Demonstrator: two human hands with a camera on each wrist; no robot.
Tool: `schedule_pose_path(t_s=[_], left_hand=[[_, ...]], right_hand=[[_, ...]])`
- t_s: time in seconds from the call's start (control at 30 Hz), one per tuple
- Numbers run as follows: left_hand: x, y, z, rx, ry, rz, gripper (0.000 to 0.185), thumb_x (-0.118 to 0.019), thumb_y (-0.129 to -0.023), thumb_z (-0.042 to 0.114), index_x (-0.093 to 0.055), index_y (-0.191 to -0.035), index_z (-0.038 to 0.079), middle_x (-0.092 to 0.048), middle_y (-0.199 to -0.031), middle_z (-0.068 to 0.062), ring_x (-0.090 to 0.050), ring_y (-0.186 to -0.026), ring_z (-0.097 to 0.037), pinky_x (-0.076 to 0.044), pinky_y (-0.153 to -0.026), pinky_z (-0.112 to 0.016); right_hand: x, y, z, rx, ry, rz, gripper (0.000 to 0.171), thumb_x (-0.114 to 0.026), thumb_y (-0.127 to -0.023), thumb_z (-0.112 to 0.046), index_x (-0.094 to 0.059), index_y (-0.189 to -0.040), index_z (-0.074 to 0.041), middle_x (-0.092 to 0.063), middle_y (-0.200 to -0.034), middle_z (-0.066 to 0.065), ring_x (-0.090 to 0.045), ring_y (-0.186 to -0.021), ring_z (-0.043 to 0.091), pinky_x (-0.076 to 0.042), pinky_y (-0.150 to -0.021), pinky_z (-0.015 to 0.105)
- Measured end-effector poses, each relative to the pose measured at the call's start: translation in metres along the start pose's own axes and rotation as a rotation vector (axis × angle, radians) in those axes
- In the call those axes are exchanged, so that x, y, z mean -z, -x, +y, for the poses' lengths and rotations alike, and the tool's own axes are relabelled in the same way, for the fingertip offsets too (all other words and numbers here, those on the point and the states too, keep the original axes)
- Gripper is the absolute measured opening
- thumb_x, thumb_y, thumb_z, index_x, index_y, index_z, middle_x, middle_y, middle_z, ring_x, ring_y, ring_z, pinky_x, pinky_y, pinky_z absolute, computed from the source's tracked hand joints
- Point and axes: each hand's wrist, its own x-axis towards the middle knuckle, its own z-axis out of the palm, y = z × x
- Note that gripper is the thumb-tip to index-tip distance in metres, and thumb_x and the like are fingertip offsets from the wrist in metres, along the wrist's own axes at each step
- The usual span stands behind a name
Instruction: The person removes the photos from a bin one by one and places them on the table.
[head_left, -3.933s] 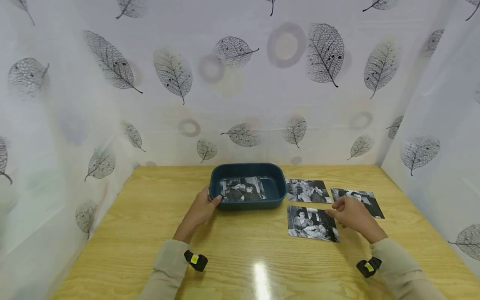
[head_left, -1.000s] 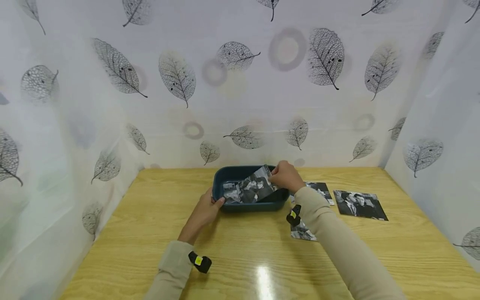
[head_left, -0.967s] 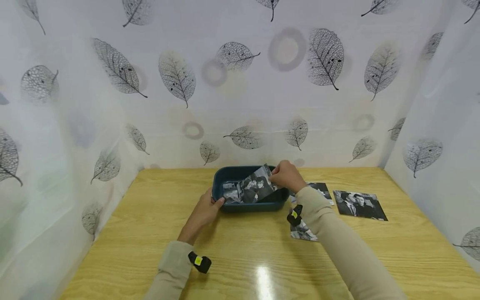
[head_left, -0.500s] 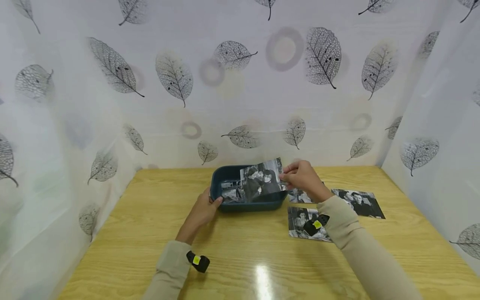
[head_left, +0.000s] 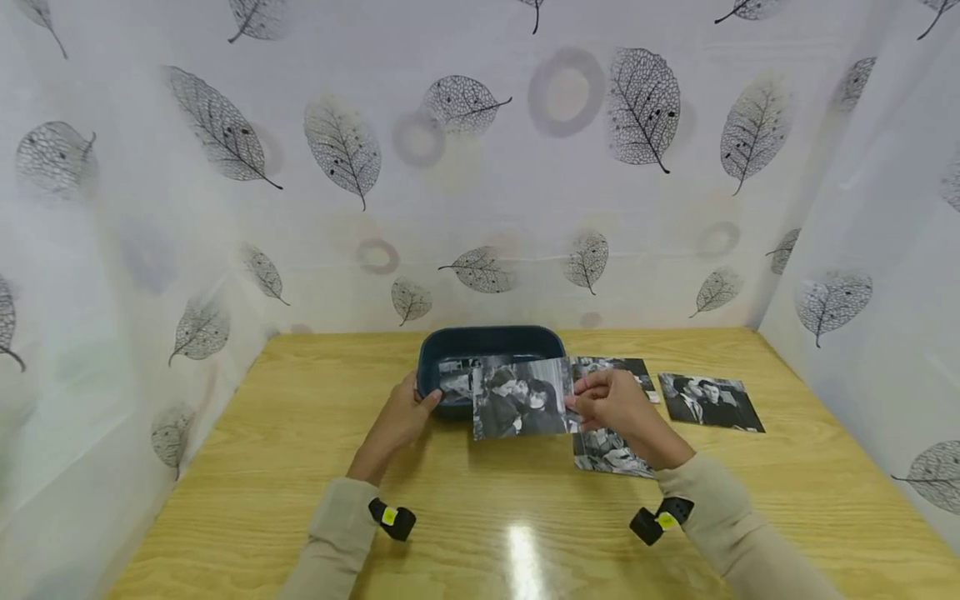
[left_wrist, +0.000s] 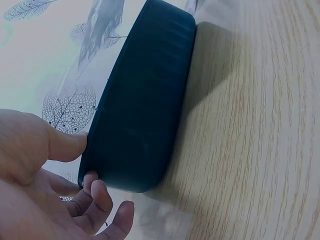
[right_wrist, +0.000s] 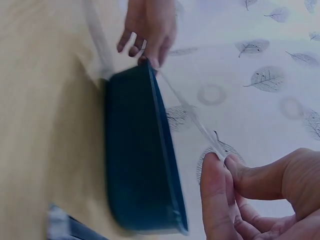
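My left hand [head_left: 397,425] grips the left end of a dark blue rectangular tub [head_left: 491,332]. In the left wrist view its thumb lies at the rim of the tub [left_wrist: 140,100], with fingertips below against the end wall. A black-and-white photo [head_left: 517,404] hangs in front of the tub, pinched at its right edge between thumb and fingers of my right hand [head_left: 622,412]. From the right wrist camera, that photo [right_wrist: 190,110] appears nearly edge-on. Inside the tub lies at least one other photo [head_left: 454,381], partly covered by the held one.
Right of the tub, a photo [head_left: 618,367] lies at the back and another [head_left: 609,457] nearer, both partly hidden by my right hand. A third photo [head_left: 711,403] lies farther right. Leaf-patterned curtains enclose the wooden table [head_left: 315,417] at back and sides.
My right hand has drawn the photo up out of the tub, then toward me and down, in front of the tub's near wall. My left hand has stayed on the tub's end.
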Motion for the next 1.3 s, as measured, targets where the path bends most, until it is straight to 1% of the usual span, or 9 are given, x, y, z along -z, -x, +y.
schedule_pose_path(t_s=[0.1, 0.27, 0.47, 0.6, 0.77, 0.87, 1.03, 1.23, 1.3], left_hand=[[0.000, 0.000, 0.000, 0.005, 0.005, -0.003, 0.060, -0.054, -0.106, 0.015, -0.027, -0.157, -0.003, -0.051, -0.086, -0.011, -0.048, -0.069, -0.021, -0.041, -0.063, -0.034], [0.000, -0.001, -0.001, -0.014, 0.014, -0.001, 0.058, -0.055, -0.105, 0.012, -0.031, -0.155, -0.003, -0.053, -0.087, -0.011, -0.049, -0.069, -0.021, -0.041, -0.063, -0.034], [0.000, -0.002, -0.001, -0.016, 0.010, 0.004, 0.055, -0.056, -0.105, 0.013, -0.035, -0.153, -0.002, -0.053, -0.091, -0.011, -0.049, -0.074, -0.021, -0.040, -0.067, -0.034], [-0.001, -0.002, -0.001, -0.001, 0.002, 0.001, 0.055, -0.055, -0.105, 0.014, -0.034, -0.154, -0.002, -0.053, -0.092, -0.011, -0.050, -0.076, -0.022, -0.040, -0.069, -0.035], [-0.002, -0.002, -0.001, 0.003, 0.008, 0.002, 0.054, -0.055, -0.106, 0.014, -0.035, -0.153, -0.002, -0.055, -0.094, -0.012, -0.051, -0.079, -0.023, -0.041, -0.072, -0.037], [-0.002, -0.002, 0.000, 0.001, 0.009, 0.006, 0.053, -0.055, -0.105, 0.014, -0.036, -0.153, -0.002, -0.056, -0.096, -0.013, -0.052, -0.081, -0.023, -0.041, -0.074, -0.038], [-0.002, -0.002, 0.000, 0.007, 0.015, 0.009, 0.052, -0.055, -0.105, 0.014, -0.037, -0.152, -0.002, -0.056, -0.096, -0.012, -0.052, -0.081, -0.023, -0.041, -0.073, -0.036], [-0.002, -0.002, 0.001, 0.005, 0.015, 0.012, 0.052, -0.055, -0.105, 0.012, -0.037, -0.152, -0.002, -0.059, -0.103, -0.014, -0.052, -0.085, -0.024, -0.041, -0.075, -0.037], [-0.002, -0.002, 0.000, 0.004, 0.011, 0.013, 0.052, -0.055, -0.105, 0.012, -0.037, -0.152, -0.002, -0.059, -0.102, -0.014, -0.052, -0.085, -0.024, -0.041, -0.074, -0.037]], right_hand=[[-0.007, 0.008, 0.010, -0.015, -0.016, -0.014, 0.027, -0.071, -0.095, -0.008, -0.060, -0.112, 0.010, -0.067, -0.094, 0.014, -0.066, -0.070, 0.023, -0.059, -0.070, 0.045], [-0.021, 0.019, 0.026, -0.046, -0.040, -0.051, 0.024, -0.073, -0.093, -0.006, -0.060, -0.107, 0.008, -0.066, -0.090, 0.014, -0.065, -0.067, 0.023, -0.059, -0.068, 0.045], [-0.033, 0.022, 0.044, -0.027, -0.035, -0.069, 0.022, -0.074, -0.091, -0.003, -0.059, -0.103, 0.009, -0.065, -0.086, 0.015, -0.066, -0.065, 0.024, -0.059, -0.064, 0.045], [-0.037, 0.019, 0.052, -0.012, 0.041, -0.071, 0.025, -0.075, -0.089, -0.002, -0.059, -0.103, 0.009, -0.067, -0.083, 0.014, -0.068, -0.065, 0.026, -0.059, -0.061, 0.041], [-0.043, 0.011, 0.054, -0.009, 0.289, -0.020, 0.031, -0.081, -0.083, -0.004, -0.059, -0.105, 0.003, -0.067, -0.076, 0.007, -0.066, -0.058, 0.021, -0.056, -0.060, 0.036], [-0.046, 0.006, 0.053, -0.026, 0.400, -0.010, 0.034, -0.083, -0.082, -0.005, -0.059, -0.105, 0.000, -0.066, -0.075, 0.004, -0.064, -0.055, 0.018, -0.055, -0.060, 0.034], [-0.047, 0.002, 0.051, -0.028, 0.470, -0.036, 0.034, -0.083, -0.082, -0.006, -0.061, -0.107, 0.001, -0.066, -0.079, 0.005, -0.064, -0.055, 0.017, -0.054, -0.059, 0.034], [-0.047, 0.001, 0.048, -0.024, 0.483, -0.065, 0.033, -0.083, -0.082, -0.004, -0.060, -0.106, 0.001, -0.066, -0.076, 0.006, -0.063, -0.055, 0.018, -0.054, -0.057, 0.033], [-0.047, 0.001, 0.047, -0.016, 0.499, -0.075, 0.032, -0.083, -0.083, -0.004, -0.060, -0.104, -0.001, -0.065, -0.074, 0.005, -0.062, -0.054, 0.018, -0.052, -0.058, 0.033]])
